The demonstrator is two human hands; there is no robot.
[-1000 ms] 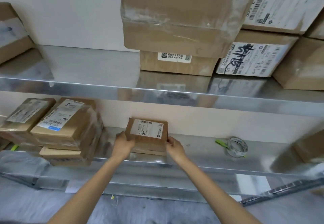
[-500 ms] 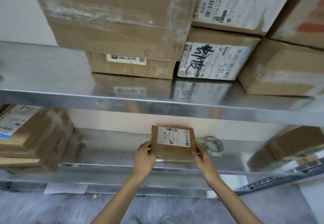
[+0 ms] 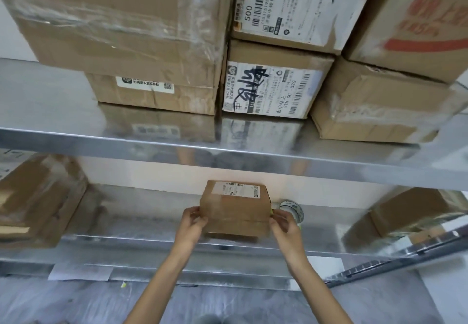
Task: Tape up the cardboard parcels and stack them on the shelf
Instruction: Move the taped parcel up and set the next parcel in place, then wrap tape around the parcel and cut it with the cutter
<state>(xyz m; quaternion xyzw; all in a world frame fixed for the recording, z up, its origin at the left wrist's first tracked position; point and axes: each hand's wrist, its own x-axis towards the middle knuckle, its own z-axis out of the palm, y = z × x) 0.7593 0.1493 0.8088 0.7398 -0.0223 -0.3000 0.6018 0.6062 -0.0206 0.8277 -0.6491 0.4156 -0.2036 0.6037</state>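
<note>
A small brown cardboard parcel (image 3: 235, 209) with a white label on its top is held between both hands just above the front of the lower metal shelf (image 3: 141, 224). My left hand (image 3: 192, 224) grips its left side and my right hand (image 3: 283, 224) grips its right side. A roll of clear tape (image 3: 293, 211) with a green handle lies on the shelf right behind my right hand, partly hidden by it.
Taped parcels (image 3: 38, 197) are stacked at the left of the lower shelf, and another box (image 3: 415, 214) sits at its right. The upper shelf (image 3: 228, 151) carries several large stacked boxes (image 3: 273, 88). Grey floor lies below.
The parcel has moved right along the lower shelf, from beside the left stack to the tape roll, and now tilts its front face toward me. The view shifted right and upward.
</note>
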